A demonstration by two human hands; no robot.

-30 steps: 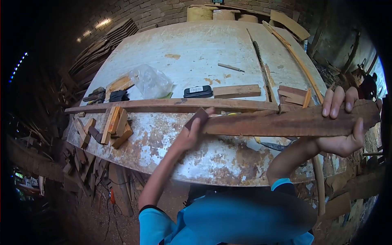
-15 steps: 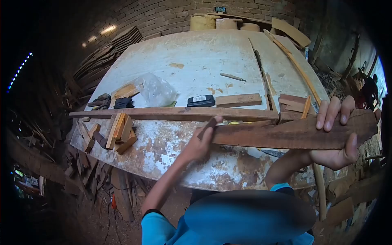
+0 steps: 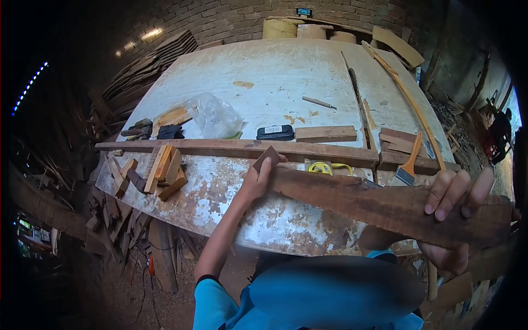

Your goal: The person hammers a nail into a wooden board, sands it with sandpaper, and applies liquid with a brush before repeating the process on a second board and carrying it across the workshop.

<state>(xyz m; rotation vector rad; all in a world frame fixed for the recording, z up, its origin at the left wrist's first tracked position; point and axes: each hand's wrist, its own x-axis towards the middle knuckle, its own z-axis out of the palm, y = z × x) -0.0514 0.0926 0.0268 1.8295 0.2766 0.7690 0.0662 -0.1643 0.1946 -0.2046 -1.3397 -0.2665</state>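
Note:
A long, dark brown wooden board (image 3: pixel 341 199) slants down to the right in front of me, rough along its lower edge. My right hand (image 3: pixel 456 212) is closed around its wide right part, fingers over the top face and the palm side beneath. At the narrow left end, my left hand (image 3: pixel 257 177) pinches a small brown sheet, apparently sandpaper (image 3: pixel 266 159), under its thumb. Its other fingers are partly hidden behind the board's end. Just beyond the board lie a yellow tape measure (image 3: pixel 320 168) and a paintbrush (image 3: pixel 408 165) with an orange handle.
A long wooden beam (image 3: pixel 220 147) crosses the worn white table (image 3: pixel 264 71). Wooden hand planes (image 3: pixel 165 173) stand at left. Beyond the beam are a plastic bag (image 3: pixel 213 116), a black case (image 3: pixel 275 132), a wood block (image 3: pixel 325 134), a chisel-like tool (image 3: pixel 319 103) and a saw (image 3: pixel 355 88).
The board's right end has dropped and tilted down with my right hand, uncovering the tape measure and paintbrush. My left hand has shifted slightly left, showing more of the sandpaper.

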